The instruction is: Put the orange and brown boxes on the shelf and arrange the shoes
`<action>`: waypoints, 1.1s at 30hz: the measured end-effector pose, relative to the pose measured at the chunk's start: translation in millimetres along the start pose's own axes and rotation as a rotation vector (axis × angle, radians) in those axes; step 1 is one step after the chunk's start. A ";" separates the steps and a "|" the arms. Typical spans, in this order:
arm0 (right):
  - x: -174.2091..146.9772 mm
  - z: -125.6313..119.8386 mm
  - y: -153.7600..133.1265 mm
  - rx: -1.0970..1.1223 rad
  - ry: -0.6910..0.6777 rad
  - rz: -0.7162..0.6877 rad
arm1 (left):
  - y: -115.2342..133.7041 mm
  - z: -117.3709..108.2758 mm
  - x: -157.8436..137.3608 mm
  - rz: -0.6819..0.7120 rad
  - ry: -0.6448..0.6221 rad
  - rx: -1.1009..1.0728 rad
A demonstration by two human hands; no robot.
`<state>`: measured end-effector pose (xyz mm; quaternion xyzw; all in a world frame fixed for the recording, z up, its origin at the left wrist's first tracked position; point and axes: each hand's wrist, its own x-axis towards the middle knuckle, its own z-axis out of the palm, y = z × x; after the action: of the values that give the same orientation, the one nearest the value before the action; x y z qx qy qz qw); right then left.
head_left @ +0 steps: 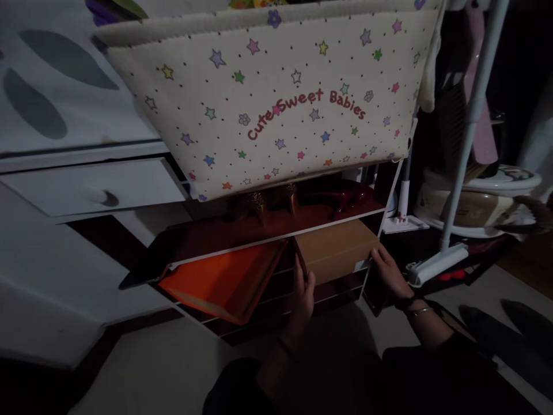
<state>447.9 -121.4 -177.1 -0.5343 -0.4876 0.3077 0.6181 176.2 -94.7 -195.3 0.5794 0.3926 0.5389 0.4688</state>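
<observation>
A brown cardboard box [334,251] sits partly inside a dark red shelf rack [276,236], its front end sticking out. My left hand [305,288] grips the box's left side, thumb at its lower front corner. On the opposite side, my right hand [389,268] holds the right edge near a small white label. To the left of the box, on the same level, an orange box or folder [228,279] juts out at a slant. Shoes with gold heels [261,210] and a glossy dark red pair [341,199] stand on the shelf above.
A cream fabric bin [280,115] printed with stars overhangs the rack. At left is a white cabinet with a drawer [99,193]. A grey-handled squeegee [440,265], a pink brush [479,115] and a lidded pot [484,202] stand at right. Dark shoes [505,340] lie on the floor.
</observation>
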 end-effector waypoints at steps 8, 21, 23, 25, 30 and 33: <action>18.0 0.4 5.3 0.004 0.010 -0.001 | -9.3 3.7 22.9 -0.022 -0.004 0.050; 8.6 2.6 9.0 0.035 0.043 0.053 | -5.4 4.4 22.3 0.012 -0.023 0.125; 3.0 3.4 6.9 0.000 0.068 0.050 | -4.6 5.0 20.3 0.014 -0.013 0.110; -3.8 3.7 4.4 -0.038 0.116 0.028 | -4.2 5.2 18.5 0.002 0.000 0.094; -23.9 2.8 -4.9 -0.116 0.261 -0.062 | -5.2 3.8 16.9 -0.017 -0.004 0.045; -35.5 4.2 -13.4 -0.187 0.367 -0.167 | -4.6 4.0 11.6 -0.014 -0.014 0.067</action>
<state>430.2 -155.0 -174.1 -0.5941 -0.4359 0.1066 0.6676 181.7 -82.9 -196.7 0.5958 0.4112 0.5179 0.4558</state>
